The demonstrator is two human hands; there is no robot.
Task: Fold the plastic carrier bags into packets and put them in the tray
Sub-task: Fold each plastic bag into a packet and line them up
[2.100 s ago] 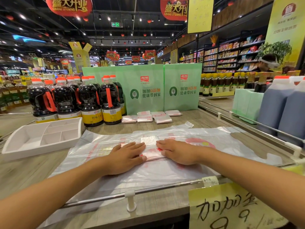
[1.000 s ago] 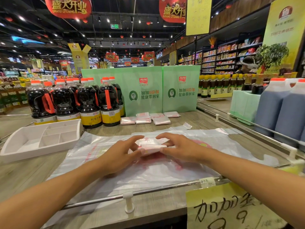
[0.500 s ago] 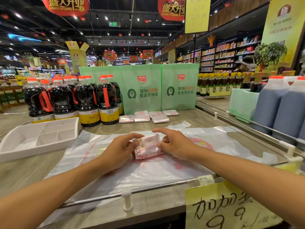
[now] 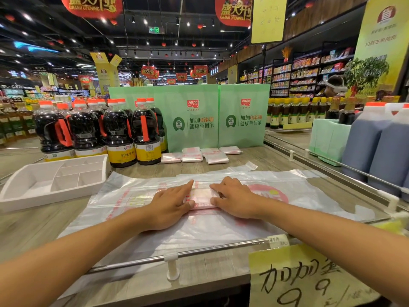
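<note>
A small folded packet (image 4: 201, 197) of white plastic with red print lies on top of flat carrier bags (image 4: 221, 227) spread over the wooden shelf. My left hand (image 4: 170, 206) lies flat, pressing the packet's left side with straight fingers. My right hand (image 4: 235, 201) presses its right side the same way. The white divided tray (image 4: 26, 197) sits to the left, holding no packets that I can see. Several folded packets (image 4: 200, 155) lie in a row at the back, in front of the green boxes.
Dark soy sauce bottles (image 4: 117, 134) stand behind the tray. Green cartons (image 4: 210, 118) close off the back. Large blue-grey jugs (image 4: 376, 142) stand on the right. A metal rail (image 4: 177, 254) and a yellow price card (image 4: 305, 278) run along the front edge. A person stands far right.
Both hands lifted the packet and turned it over on itself, then laid it back down. They now press it flat again on the spread bags.
</note>
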